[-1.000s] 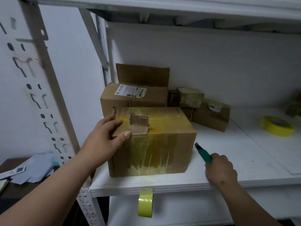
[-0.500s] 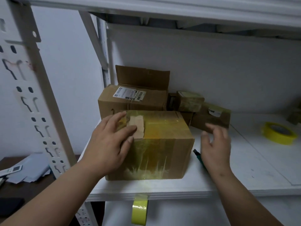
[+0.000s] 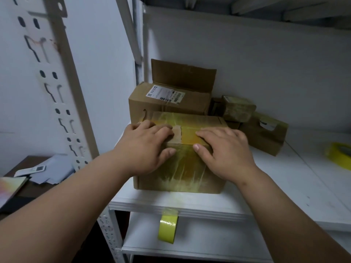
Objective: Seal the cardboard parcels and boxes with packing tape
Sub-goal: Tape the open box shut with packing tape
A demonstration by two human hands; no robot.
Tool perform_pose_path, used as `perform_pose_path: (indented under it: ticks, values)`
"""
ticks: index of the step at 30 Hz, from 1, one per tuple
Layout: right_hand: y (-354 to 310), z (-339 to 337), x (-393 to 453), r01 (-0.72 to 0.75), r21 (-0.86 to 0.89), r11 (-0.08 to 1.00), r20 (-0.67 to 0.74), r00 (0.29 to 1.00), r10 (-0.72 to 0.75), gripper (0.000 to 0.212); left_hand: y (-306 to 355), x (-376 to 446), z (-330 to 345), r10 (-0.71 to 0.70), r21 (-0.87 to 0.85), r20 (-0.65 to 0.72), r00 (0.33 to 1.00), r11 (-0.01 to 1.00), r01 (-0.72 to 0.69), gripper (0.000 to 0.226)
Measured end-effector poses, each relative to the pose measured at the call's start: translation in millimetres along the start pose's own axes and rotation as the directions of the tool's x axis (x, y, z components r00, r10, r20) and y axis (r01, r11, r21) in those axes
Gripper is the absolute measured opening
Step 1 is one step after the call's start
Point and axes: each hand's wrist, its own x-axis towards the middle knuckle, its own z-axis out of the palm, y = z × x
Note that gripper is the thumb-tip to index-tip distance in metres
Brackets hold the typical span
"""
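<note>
White shelf (image 3: 266, 186) — taped box (image 3: 190, 173), white wall (image 3: 266, 63)

A white shipping label (image 3: 164, 94) with barcodes lies on top of the open box (image 3: 169, 103) behind the taped box (image 3: 182, 152); its print is too small to read.

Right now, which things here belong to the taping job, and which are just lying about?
Job: front box, left hand, right hand, tape roll, tape strip, open box, small parcels.
Lying about: papers, remote.
</note>
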Motion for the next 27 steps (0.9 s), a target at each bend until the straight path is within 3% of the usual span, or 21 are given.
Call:
perform_pose_path:
  ticks: [6,8,11,14,16,17,19,21,22,24,27]
  values:
    - [-7.8,3.6,-0.4,-0.04,-0.002,0.999,-0.013,0.999,0.04,0.057,-1.1,12.7,-3.5,-0.017,-0.008,0.059,0.998,1.0,0.018,0.06]
    - [-16.9,15.9,-11.6,-0.069,0.09,0.994,-0.161,0.984,0.082,0.05,-2.3,13.7,-3.5,-0.015,0.021,0.08,0.997,1.0,0.013,0.062]
    - [-38.0,48.2,-44.9,-0.043,0.323,0.945,-0.469,0.86,0.199,0.04,-2.5,10.3,-0.6,-0.007,0.054,0.059,0.998,0.999,0.004,0.063]
    - [-62.7,80.2,-84.2,-0.055,0.496,0.867,-0.494,0.803,0.333,0.031,-2.9,4.5,2.8,-0.006,0.008,-0.016,1.0,1.0,0.007,0.061]
    - [-70.6,103.4,-106.0,-0.12,0.581,0.805,-0.389,0.828,0.404,0.022,-4.0,0.7,7.2,-0.002,-0.029,-0.087,0.996,1.0,-0.001,0.059]
    - [-72.3,114.5,-114.4,-0.189,0.647,0.739,-0.266,0.852,0.451,0.017,-4.5,-1.2,9.2,0.002,-0.05,-0.126,0.992,0.999,-0.009,0.058]
    - [-72.9,137.0,-124.5,-0.44,0.674,0.593,0.128,0.86,0.494,0.015,-6.0,-4.5,13.1,0.006,-0.106,-0.206,0.979,0.994,-0.028,0.061]
    - [-74.3,152.2,-129.1,-0.663,0.492,0.564,0.499,0.746,0.442,0.018,-6.7,-10.5,17.7,-0.012,-0.173,-0.315,0.949,0.984,-0.045,0.065]
    - [-74.9,157.9,-130.7,-0.723,0.454,0.521,0.612,0.678,0.407,0.023,-6.6,-15.3,21.1,-0.045,-0.217,-0.372,0.927,0.975,-0.04,0.067]
    - [-78.2,159.8,-128.4,-0.786,0.503,0.359,0.711,0.613,0.345,0.031,-6.5,-28.1,30.9,-0.145,-0.336,-0.418,0.897,0.942,-0.004,0.069]
    - [-86.3,155.6,-124.1,-0.841,0.54,0.032,0.803,0.526,0.279,0.023,-6.8,-44.9,49.6,-0.228,-0.477,-0.356,0.906,0.878,0.034,0.071]
